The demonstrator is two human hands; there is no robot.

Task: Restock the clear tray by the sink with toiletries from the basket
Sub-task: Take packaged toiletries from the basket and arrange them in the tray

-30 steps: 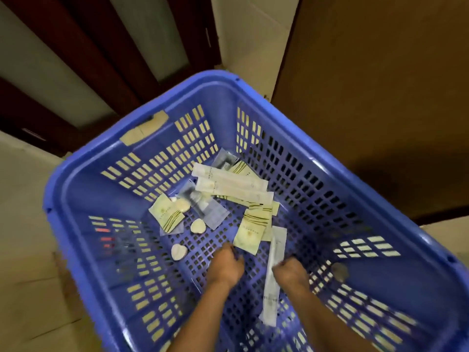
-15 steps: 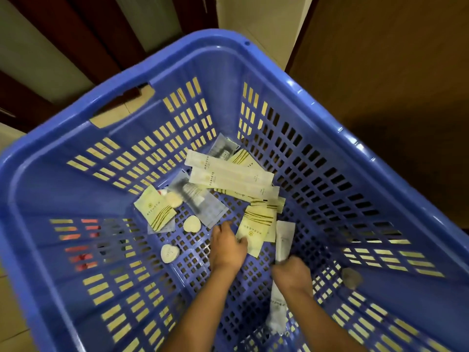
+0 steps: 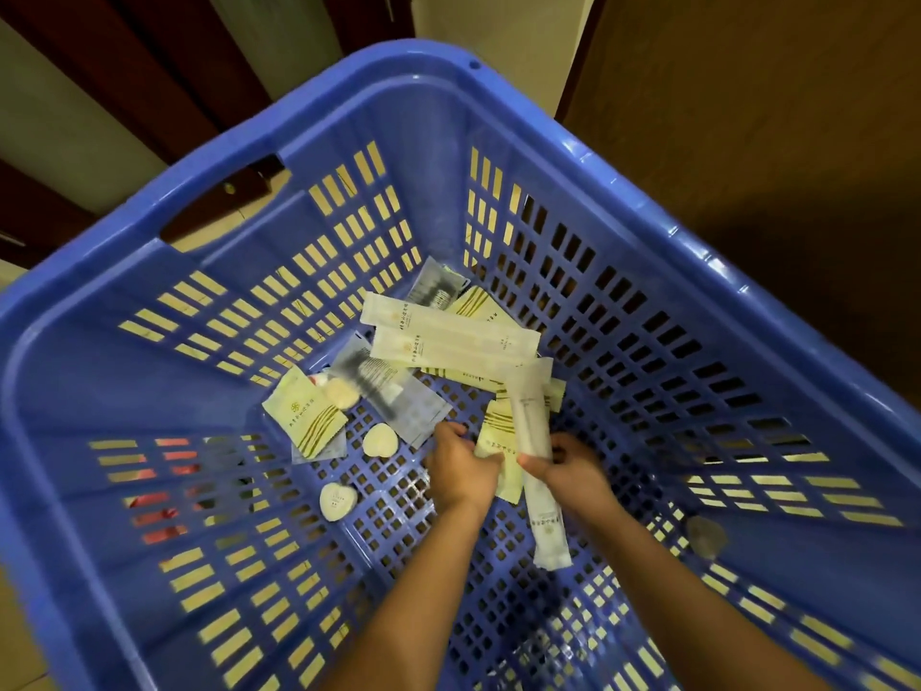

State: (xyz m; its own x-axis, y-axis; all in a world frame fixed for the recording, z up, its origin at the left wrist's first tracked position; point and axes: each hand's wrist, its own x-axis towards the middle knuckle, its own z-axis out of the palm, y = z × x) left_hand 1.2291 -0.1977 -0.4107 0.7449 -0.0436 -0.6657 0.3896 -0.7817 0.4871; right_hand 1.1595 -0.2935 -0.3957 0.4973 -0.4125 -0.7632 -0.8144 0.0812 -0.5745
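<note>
I'm watching the right hand [image 3: 568, 473] gripping a long white sachet [image 3: 531, 421] while the left hand [image 3: 458, 471] is pinching a cream striped sachet [image 3: 498, 431], both lying mid-floor in the blue basket [image 3: 648, 157].

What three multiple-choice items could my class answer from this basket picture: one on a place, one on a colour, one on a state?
1. Where does the heart-shaped soap nearest the person lie?
A. On the basket floor, left of the left hand
B. Outside the basket
C. Leaning on the far wall

2. What colour is the basket?
A. Red
B. Blue
C. Green

3. What is the right hand doing?
A. Hanging open, holding nothing
B. Gripping a long white sachet
C. Pressing a soap flat

Key:
1 A: it lies on the perforated floor beside that hand, which pinches a cream packet.
2 B: walls and rim are blue.
3 B: its fingers curl round the sachet.
</note>
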